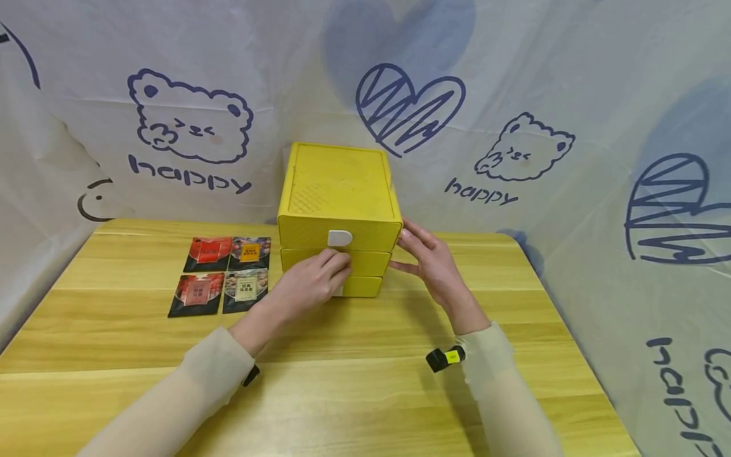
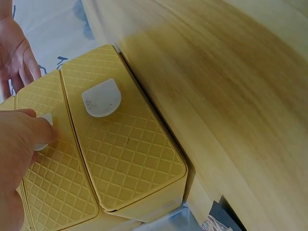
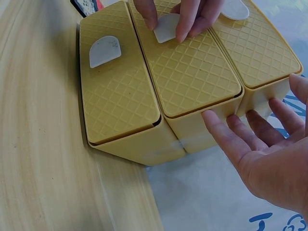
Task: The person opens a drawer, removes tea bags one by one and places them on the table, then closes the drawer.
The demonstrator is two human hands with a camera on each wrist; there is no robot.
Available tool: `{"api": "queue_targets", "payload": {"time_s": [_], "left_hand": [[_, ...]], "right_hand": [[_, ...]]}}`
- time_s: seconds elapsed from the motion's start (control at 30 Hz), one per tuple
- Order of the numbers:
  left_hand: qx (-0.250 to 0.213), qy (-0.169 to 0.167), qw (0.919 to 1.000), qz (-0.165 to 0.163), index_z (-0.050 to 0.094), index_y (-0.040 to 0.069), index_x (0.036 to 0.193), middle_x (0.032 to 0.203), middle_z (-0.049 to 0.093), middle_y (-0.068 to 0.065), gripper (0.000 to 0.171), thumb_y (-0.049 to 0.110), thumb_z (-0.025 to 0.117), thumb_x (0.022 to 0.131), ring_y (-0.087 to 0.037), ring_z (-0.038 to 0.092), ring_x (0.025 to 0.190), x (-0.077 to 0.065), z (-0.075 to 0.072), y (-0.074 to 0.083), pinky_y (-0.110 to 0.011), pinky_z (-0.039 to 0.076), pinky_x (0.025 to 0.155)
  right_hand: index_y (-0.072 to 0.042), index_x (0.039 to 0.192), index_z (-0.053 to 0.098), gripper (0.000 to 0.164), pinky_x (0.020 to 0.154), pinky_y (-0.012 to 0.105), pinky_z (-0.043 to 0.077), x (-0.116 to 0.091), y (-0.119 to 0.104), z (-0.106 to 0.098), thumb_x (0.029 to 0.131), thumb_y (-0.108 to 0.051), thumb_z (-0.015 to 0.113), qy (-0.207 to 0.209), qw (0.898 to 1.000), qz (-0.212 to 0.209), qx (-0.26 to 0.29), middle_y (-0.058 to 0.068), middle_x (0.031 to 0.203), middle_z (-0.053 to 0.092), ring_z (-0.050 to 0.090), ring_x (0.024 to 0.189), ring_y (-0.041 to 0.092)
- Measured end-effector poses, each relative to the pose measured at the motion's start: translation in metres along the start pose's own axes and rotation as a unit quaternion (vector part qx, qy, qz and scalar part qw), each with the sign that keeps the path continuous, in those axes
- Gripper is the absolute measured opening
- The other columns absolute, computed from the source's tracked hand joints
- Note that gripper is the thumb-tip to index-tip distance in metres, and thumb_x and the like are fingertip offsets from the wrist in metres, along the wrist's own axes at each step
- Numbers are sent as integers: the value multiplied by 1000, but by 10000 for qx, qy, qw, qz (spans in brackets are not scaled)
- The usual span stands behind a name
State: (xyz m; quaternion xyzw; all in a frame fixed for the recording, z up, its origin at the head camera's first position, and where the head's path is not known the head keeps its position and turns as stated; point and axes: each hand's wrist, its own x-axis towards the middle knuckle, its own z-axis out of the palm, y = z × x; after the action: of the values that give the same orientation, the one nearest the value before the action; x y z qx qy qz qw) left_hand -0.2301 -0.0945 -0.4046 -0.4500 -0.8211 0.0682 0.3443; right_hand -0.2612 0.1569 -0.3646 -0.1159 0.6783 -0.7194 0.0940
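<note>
A yellow three-drawer box stands near the back of the table, its drawer fronts patterned with a diamond grid. My left hand is at the middle drawer, thumb and fingers pinching its white pull tab. All three drawer fronts sit about flush with the box. Against the box's right side, my right hand rests its spread fingertips, seen close in the right wrist view. White tabs also show on the top drawer and the bottom drawer.
Left of the box, several dark sachets with red, orange and pale labels lie in two rows on the wooden table. A pale cloth printed with bears and hearts hangs behind the table and along its sides.
</note>
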Motion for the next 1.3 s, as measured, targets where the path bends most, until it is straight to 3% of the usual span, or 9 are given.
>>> {"api": "queue_targets", "payload": {"time_s": [0.47,0.73,0.9,1.1,1.3], "left_hand": [[46,-117,9999,12,59,3,114,121,51,-13,32,-3,38,92,-26,42,110,-1,-2,0,-34,44,90],[438,137,9981,418,61,8,113,122,52,-11,35,0,33,94,-25,44,109,-3,-5,6,-34,45,87],[704,89,9950,703,61,11,112,120,53,-9,38,-2,30,94,-25,45,108,-6,-1,12,-34,45,86],[550,-198,9936,965,60,10,110,115,54,-8,37,2,28,93,-24,45,99,-10,10,21,-34,45,80],[370,-710,9929,883,56,6,112,114,51,-11,33,2,31,90,-25,44,98,-13,18,27,-34,44,74]], "right_hand": [[-23,134,45,53,83,49,48,2,0,0,86,-40,59,-18,10000,-54,10,2,138,40,43,116,20],[-22,134,44,54,84,51,47,1,0,0,86,-40,58,-43,10000,-55,-30,4,138,40,43,116,20],[-22,136,42,54,84,51,47,1,0,0,87,-39,57,-41,9999,-37,-86,3,140,38,43,116,19],[-20,137,40,50,85,54,45,0,-1,1,91,-34,53,-52,9999,-18,-131,5,140,37,43,116,19],[-18,137,40,48,87,56,43,0,-2,0,92,-30,51,-23,9998,-8,-202,7,140,38,43,116,19]]}}
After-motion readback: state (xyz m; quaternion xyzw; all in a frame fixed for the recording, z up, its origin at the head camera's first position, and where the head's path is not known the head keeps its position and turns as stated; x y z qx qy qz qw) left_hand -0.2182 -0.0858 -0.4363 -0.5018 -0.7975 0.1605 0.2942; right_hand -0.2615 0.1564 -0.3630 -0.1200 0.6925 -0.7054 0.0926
